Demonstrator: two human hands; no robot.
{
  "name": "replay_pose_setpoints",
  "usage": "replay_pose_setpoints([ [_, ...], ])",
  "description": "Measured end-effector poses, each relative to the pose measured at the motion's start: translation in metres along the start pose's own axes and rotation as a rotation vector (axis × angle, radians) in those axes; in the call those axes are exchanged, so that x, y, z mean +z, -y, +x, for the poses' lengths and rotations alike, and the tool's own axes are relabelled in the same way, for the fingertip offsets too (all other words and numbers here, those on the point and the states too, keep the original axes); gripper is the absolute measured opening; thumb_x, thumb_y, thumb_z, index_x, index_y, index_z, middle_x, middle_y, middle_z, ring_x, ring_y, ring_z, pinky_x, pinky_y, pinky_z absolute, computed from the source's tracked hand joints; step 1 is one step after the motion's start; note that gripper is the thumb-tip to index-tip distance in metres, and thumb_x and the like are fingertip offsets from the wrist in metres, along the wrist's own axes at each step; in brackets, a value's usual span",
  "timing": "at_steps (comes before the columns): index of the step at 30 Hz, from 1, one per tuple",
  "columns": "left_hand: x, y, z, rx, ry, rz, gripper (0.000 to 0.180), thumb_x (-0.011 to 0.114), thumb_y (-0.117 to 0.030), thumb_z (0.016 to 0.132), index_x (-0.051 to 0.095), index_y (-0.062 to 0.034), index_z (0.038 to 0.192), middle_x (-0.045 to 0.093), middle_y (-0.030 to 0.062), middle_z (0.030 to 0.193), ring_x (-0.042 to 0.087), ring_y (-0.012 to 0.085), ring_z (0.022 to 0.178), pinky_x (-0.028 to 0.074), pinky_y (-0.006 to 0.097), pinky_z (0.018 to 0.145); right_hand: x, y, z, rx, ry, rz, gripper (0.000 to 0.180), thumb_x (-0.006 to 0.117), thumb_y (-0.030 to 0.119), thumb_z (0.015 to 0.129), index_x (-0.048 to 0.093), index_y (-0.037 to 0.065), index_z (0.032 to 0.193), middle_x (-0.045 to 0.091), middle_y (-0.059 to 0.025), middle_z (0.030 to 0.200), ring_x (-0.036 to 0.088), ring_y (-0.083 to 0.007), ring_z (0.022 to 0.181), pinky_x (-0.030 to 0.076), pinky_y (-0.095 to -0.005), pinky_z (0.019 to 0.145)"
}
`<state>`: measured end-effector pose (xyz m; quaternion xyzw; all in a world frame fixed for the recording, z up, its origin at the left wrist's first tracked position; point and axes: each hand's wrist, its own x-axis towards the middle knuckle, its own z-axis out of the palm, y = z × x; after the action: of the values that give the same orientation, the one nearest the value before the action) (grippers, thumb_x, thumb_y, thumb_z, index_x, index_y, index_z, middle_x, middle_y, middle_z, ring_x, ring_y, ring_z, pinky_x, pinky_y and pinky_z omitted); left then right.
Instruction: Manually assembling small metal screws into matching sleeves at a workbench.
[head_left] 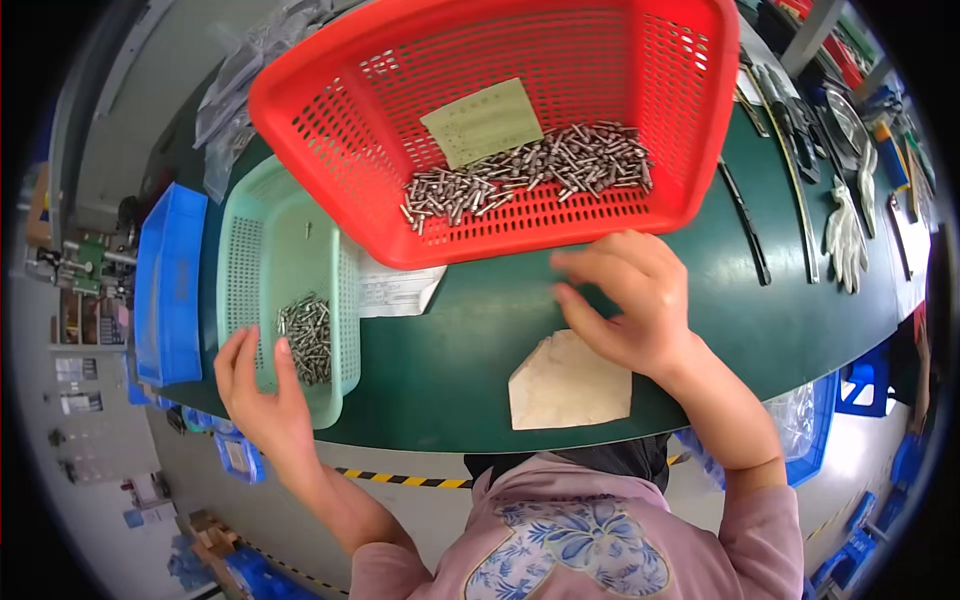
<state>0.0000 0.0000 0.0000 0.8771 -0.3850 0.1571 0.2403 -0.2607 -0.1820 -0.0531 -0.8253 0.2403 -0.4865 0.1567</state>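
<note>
A red mesh basket (330,150) lies tilted on the green table (480,330), holding a heap of small metal pins (530,170) and a pale green paper slip (482,120). My right hand (625,300) hovers just below the basket's near rim, fingers curled and slightly blurred; whether it holds a pin is unclear. A mint green mesh basket (245,240) stands at the left with a smaller pile of metal pins (307,335). My left hand (262,395) rests on that basket's near corner, fingers spread over its rim.
A beige block (568,382) lies by my right wrist. White paper (400,290) sticks out under the red basket. A blue bin (168,285) stands far left. White gloves (845,235), black strips and tools lie at the right. Plastic bags (235,90) sit behind.
</note>
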Motion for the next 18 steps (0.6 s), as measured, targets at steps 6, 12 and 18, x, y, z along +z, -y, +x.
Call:
replay_pose_setpoints([
  [6, 0.047, -0.109, 0.006, 0.585, 0.116, -0.289, 0.02, 0.07, -0.009, 0.072, 0.067, -0.0022, 0.09, 0.058, 0.011, 0.103, 0.054, 0.0292, 0.095, 0.044, 0.038, 0.081, -0.001, 0.002, -0.008, 0.021, 0.34, -0.028, 0.019, 0.062, 0.023, 0.08, 0.057, 0.01, 0.067, 0.05, -0.0075, 0.051, 0.052, -0.0279, 0.048, 0.04, -0.0398, 0.048],
  [12, 0.116, -0.158, 0.022, 0.706, 0.268, -0.346, 0.013, 0.072, -0.015, 0.068, 0.069, -0.0047, 0.075, 0.058, 0.0101, 0.096, 0.053, 0.0287, 0.094, 0.044, 0.038, 0.079, 0.005, 0.011, -0.008, 0.1, 0.36, -0.034, 0.019, 0.065, 0.02, 0.077, 0.057, 0.008, 0.09, 0.051, -0.0064, 0.051, 0.053, -0.0287, 0.047, 0.042, -0.0389, 0.048],
  [18, 0.144, -0.175, 0.024, 0.718, 0.274, -0.318, 0.01, 0.074, -0.016, 0.065, 0.07, -0.0072, 0.069, 0.055, 0.0068, 0.091, 0.051, 0.0264, 0.093, 0.042, 0.039, 0.079, 0.008, 0.009, -0.015, 0.066, 0.374, -0.054, 0.016, 0.067, 0.018, 0.07, 0.056, 0.008, 0.077, 0.048, -0.0044, 0.049, 0.053, -0.0251, 0.046, 0.04, -0.0374, 0.046],
])
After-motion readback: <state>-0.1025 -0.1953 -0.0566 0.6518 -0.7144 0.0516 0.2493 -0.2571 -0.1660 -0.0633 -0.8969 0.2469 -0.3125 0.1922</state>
